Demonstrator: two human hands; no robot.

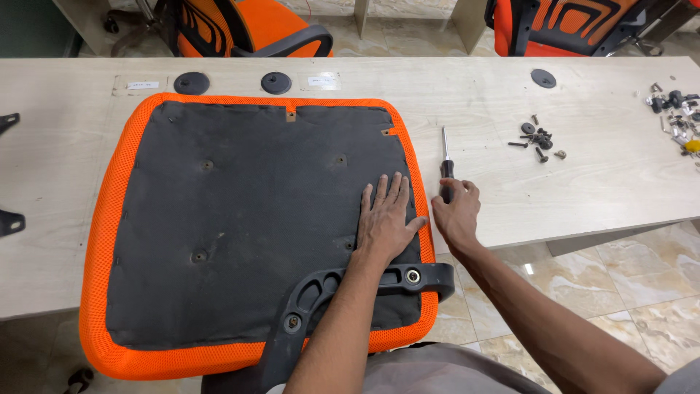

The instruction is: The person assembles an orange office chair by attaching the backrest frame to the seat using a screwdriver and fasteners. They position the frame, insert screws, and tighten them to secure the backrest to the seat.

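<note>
Black-handled screwdriver [445, 164] points away; right hand [456, 215] grips its handle, left hand [384, 222] flat.

loose screws [538, 140], round caps [191, 82], orange chairs [248, 25]

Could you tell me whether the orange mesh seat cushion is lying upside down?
Upside down: the orange mesh seat cushion shows its black fabric underside with bolt holes.
</note>
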